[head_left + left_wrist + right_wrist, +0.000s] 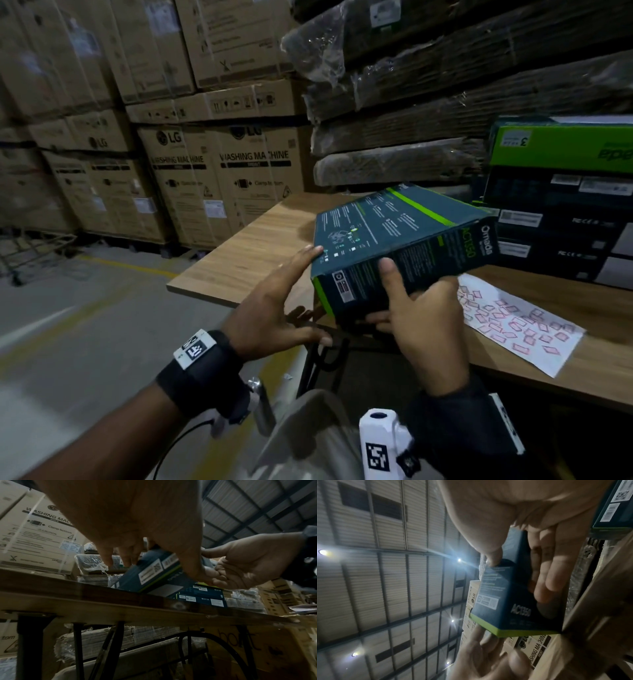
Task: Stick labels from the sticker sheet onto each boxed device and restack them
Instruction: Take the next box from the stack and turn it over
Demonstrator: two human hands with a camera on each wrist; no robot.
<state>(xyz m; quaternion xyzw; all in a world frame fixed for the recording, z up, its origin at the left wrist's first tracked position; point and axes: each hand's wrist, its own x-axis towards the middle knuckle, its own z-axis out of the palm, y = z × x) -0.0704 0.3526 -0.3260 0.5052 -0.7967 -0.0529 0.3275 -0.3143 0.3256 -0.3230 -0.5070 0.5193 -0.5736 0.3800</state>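
Observation:
A dark teal device box (387, 233) with a green stripe is held tilted above the near edge of the wooden table (260, 246). My right hand (411, 301) grips its near end, thumb on the side face and fingers underneath. My left hand (274, 308) is open, its straight fingertips touching the box's near left corner. The white sticker sheet (520, 329) with several pink labels lies flat on the table, right of the box. The right wrist view shows the box (501, 601) in my fingers (547, 574). In the left wrist view the box (150, 572) shows white barcode labels.
A stack of boxed devices (555, 219), green box on top, stands at the table's back right. Large washing machine cartons (219, 178) and wrapped flat cardboard bundles (411, 102) rise behind the table. Concrete floor with a yellow line lies to the left.

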